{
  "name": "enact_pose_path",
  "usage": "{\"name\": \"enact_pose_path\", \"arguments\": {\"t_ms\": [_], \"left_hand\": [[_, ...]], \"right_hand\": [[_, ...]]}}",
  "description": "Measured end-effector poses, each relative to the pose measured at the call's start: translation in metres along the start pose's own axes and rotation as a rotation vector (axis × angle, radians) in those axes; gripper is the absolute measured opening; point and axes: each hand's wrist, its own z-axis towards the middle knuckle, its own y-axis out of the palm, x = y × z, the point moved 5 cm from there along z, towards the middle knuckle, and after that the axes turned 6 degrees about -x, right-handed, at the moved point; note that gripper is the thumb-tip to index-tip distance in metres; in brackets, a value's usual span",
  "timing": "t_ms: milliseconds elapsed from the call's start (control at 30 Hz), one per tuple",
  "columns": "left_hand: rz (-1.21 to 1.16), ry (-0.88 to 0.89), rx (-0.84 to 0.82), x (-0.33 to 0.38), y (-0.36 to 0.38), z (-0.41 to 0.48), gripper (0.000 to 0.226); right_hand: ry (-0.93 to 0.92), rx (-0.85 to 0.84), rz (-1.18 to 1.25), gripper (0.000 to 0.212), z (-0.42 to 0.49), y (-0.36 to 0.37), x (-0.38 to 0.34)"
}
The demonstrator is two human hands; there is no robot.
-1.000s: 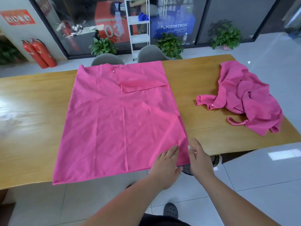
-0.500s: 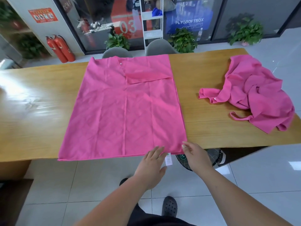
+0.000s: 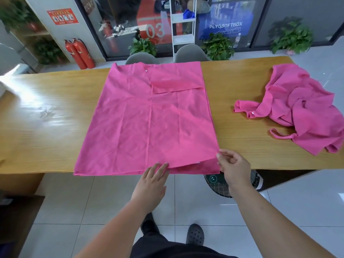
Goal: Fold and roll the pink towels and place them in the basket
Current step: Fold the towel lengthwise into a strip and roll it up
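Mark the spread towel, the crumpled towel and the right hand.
spread towel point(image 3: 149, 123): head view, middle of its flat top layer.
crumpled towel point(image 3: 305, 108): head view, centre of the bunched heap.
right hand point(image 3: 235, 168): head view, middle of the hand pinching the spread towel's near corner.

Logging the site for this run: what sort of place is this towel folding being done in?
Probably an office or commercial unit, not a home: a long wooden table with grey chairs behind it, glass partition fronts marked "03", and two red fire extinguishers by the wall.
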Motion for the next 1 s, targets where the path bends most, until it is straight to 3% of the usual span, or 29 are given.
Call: {"name": "enact_pose_path", "arguments": {"t_ms": [100,233,433,600,767,867,1000], "left_hand": [[0.032,0.011,0.033,-0.006,0.008,-0.003,0.073],[-0.035,-0.042,0.003,-0.005,0.010,-0.008,0.079],[-0.537,-0.350,0.248,-0.012,0.003,-0.024,0.047],[-1.147,-0.854,0.304,-0.025,-0.001,-0.027,0.028],[-1.716,-1.233,0.342,-0.033,0.008,-0.021,0.025],[-1.934,-1.333,0.438,-0.036,0.015,-0.018,0.022],[-2.014,-1.357,0.550,-0.046,0.027,-0.017,0.029]], "right_hand": [[0.150,0.031,-0.260,0.019,0.000,-0.015,0.028],[0.203,0.022,-0.351,0.019,0.000,-0.017,0.049],[0.259,0.092,-0.407,0.013,-0.001,-0.013,0.053],[0.358,0.093,-0.073,0.021,0.001,-0.006,0.066],[0.365,0.117,0.012,0.022,0.002,-0.002,0.062],[0.337,0.125,0.122,0.020,-0.002,-0.004,0.060],[0.302,0.143,0.184,0.020,-0.012,-0.012,0.060]]}}
